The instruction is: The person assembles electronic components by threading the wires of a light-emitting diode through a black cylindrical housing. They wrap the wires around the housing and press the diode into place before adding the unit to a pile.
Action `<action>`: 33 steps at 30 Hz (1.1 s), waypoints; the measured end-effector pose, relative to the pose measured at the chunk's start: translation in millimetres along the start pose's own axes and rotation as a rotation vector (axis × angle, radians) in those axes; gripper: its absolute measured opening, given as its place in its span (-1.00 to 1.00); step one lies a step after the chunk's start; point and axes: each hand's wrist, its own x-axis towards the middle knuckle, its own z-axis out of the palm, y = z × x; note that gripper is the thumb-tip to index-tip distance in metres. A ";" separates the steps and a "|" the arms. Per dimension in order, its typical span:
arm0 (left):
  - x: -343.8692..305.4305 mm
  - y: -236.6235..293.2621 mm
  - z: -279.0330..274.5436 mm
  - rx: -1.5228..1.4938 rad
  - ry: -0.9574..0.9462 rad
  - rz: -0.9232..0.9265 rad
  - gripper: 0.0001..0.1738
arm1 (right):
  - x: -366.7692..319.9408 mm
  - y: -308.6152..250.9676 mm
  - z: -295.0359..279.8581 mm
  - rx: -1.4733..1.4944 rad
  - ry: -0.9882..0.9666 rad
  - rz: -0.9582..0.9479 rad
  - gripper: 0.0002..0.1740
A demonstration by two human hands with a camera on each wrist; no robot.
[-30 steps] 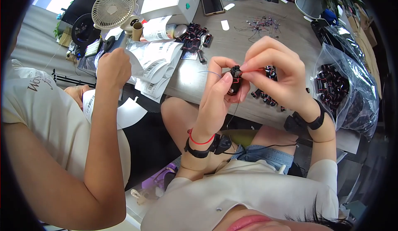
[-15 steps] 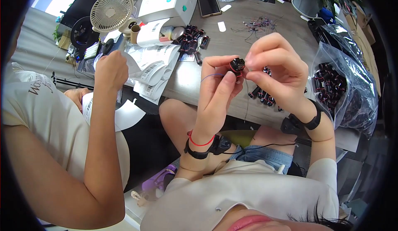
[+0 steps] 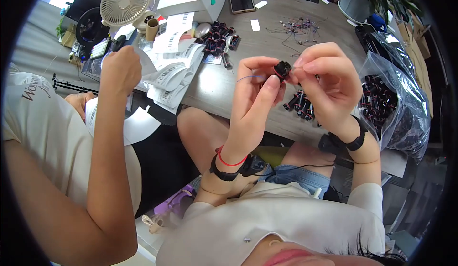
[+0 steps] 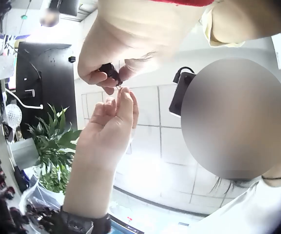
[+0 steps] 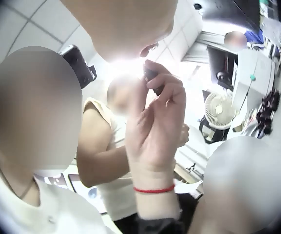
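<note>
A small black part (image 3: 282, 69) with red wire is held up over the table's front edge. My left hand (image 3: 255, 104) grips it between thumb and curled fingers, and a thin blue wire sticks out to its left. Beside it, the thumb and forefinger of my right hand (image 3: 329, 77) pinch something at the part's right side, too small to make out. In the left wrist view the black part (image 4: 111, 73) sits in my left hand (image 4: 123, 41), with the fingertips of my right hand (image 4: 106, 129) meeting its end.
Black-and-red parts lie in a pile (image 3: 218, 39), in another behind my hands, and in a clear bag (image 3: 405, 118) at right. Fine wires (image 3: 299, 30), a phone (image 3: 242, 0), a white box (image 3: 191, 1), labels (image 3: 174, 75) and a fan (image 3: 125, 2) stand or lie farther back. Another person (image 3: 62, 137) sits at left.
Both hands have shifted slightly right and up in the head view with the black part. The part has turned in my left fingers, and the thin wire hanging below it no longer shows there.
</note>
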 end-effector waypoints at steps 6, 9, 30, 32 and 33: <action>3.8 1.3 0.6 0.338 0.153 0.214 -0.65 | 4.7 -6.7 -5.6 -0.597 -0.135 -0.318 -0.67; 5.2 3.6 -2.6 0.516 0.243 0.318 -0.70 | 3.3 -6.7 -6.3 -0.666 -0.188 -0.302 -0.66; 11.0 8.4 -21.8 0.963 0.137 0.548 -0.63 | 15.3 2.6 -4.1 -0.615 -0.263 -0.161 -0.71; 11.9 9.8 -23.0 0.942 0.128 0.523 -0.65 | 18.0 1.6 -7.3 -0.615 -0.284 -0.147 -0.72; 12.4 10.1 -23.8 0.932 0.123 0.510 -0.65 | 19.1 1.0 -9.2 -0.615 -0.307 -0.133 -0.72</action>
